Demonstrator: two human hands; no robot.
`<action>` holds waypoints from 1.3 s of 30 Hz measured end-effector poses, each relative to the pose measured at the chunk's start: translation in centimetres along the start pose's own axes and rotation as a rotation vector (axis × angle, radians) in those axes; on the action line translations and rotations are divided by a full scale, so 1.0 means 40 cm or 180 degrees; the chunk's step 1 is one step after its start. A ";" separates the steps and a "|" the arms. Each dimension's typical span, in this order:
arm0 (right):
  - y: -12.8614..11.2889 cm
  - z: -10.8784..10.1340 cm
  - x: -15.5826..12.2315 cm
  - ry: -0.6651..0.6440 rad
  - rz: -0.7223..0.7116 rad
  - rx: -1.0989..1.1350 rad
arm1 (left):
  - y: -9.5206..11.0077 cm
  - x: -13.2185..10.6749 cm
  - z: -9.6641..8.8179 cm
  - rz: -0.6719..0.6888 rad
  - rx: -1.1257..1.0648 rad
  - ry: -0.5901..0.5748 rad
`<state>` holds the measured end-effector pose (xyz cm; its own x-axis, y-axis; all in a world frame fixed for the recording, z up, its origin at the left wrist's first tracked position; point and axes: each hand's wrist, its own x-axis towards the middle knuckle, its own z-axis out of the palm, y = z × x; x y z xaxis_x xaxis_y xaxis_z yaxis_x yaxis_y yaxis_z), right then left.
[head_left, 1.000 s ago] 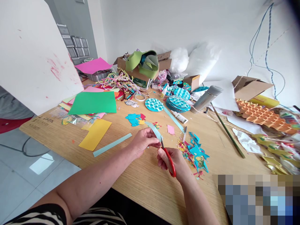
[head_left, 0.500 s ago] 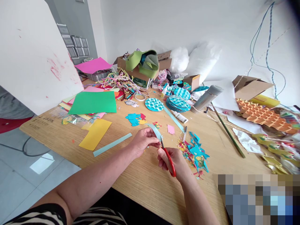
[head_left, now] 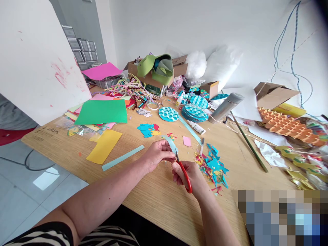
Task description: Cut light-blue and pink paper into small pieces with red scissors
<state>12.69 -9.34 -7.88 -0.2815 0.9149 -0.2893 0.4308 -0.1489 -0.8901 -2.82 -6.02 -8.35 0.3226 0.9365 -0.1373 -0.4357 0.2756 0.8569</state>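
My left hand (head_left: 162, 152) pinches a light blue paper strip (head_left: 170, 141), which curves up and away from the fingers. Red-handled scissors (head_left: 185, 174) are gripped in my right hand (head_left: 191, 176), their blades at the strip's near end beside my left fingertips. How far the blades are apart is hard to see. Another light blue strip (head_left: 123, 158) lies flat left of my hands. Beyond them rest blue fish-like cutouts (head_left: 145, 130) and small coloured scraps (head_left: 171, 136). Blue paper offcuts (head_left: 216, 164) lie to the right of my right hand.
Green paper (head_left: 102, 112) and yellow paper (head_left: 104, 147) lie at left. Blue patterned discs (head_left: 194, 112), a glue bottle (head_left: 196, 127) and a grey cylinder (head_left: 227, 107) stand or lie farther back. An orange egg tray (head_left: 289, 126) and a green stick (head_left: 249, 143) are at right.
The light blue strip's free end has shifted slightly at my left fingers. Both hands and the scissors stay almost in the same place.
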 end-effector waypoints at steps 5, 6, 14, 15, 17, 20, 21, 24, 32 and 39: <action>-0.003 0.000 -0.002 -0.0006 0.0041 0.0013 | 0.001 0.001 -0.002 0.0002 -0.0024 -0.0015; -0.004 0.000 -0.002 -0.0003 0.0044 0.0008 | 0.000 0.001 -0.002 -0.0006 -0.0035 -0.0011; -0.012 0.001 -0.005 -0.0010 0.0051 -0.0044 | 0.001 0.004 -0.006 -0.0032 -0.0123 0.0115; -0.012 0.000 -0.004 -0.0013 0.0046 -0.0060 | 0.002 0.004 -0.006 -0.0034 -0.0123 0.0111; -0.009 -0.001 -0.002 -0.0016 0.0014 -0.0093 | 0.003 0.004 -0.006 -0.0040 -0.0110 0.0097; -0.004 -0.002 0.001 -0.0041 -0.0050 -0.0122 | 0.002 0.004 -0.007 -0.0066 -0.0078 0.0042; -0.003 -0.002 0.001 -0.0053 -0.0070 -0.0123 | 0.002 0.004 -0.008 -0.0076 -0.0077 0.0024; -0.002 -0.003 -0.001 -0.0079 -0.0081 -0.0138 | 0.002 0.003 -0.008 -0.0101 -0.0083 -0.0008; -0.002 -0.005 -0.003 -0.0124 -0.0124 -0.0162 | 0.002 0.003 -0.009 -0.0100 -0.0083 -0.0046; -0.006 -0.003 -0.008 -0.0119 -0.0122 -0.0195 | 0.003 0.002 -0.008 -0.0134 -0.0082 -0.0097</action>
<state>12.79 -9.53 -7.53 -0.3300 0.9047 -0.2694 0.4704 -0.0898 -0.8779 -3.11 -5.83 -8.40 0.3663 0.9171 -0.1576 -0.4424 0.3206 0.8375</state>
